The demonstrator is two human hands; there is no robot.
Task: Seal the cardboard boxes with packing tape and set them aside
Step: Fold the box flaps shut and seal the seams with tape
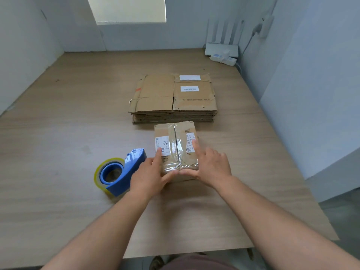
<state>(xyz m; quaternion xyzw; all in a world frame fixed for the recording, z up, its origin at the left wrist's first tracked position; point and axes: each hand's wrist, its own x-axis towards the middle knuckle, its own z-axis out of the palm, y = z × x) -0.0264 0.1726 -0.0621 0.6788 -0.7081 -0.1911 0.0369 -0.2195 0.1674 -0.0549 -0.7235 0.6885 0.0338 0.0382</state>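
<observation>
Near the table's (58,133) middle sits a small brown cardboard box (176,149), clear tape along its seam and white labels on top, both left hand (150,176) and right hand (212,166) resting spread, fingers straight, on it.

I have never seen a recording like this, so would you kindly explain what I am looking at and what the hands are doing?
No machine here: a person works with two bare hands. The one picture comes from a camera worn on the head, looking forward and down. On the wooden table stands a small cardboard box, tape across its top. The left hand and right hand rest on it, fingers straight, thumbs at the near edge. A blue tape dispenser lies left of it, unheld; flattened cartons are stacked behind.
</observation>
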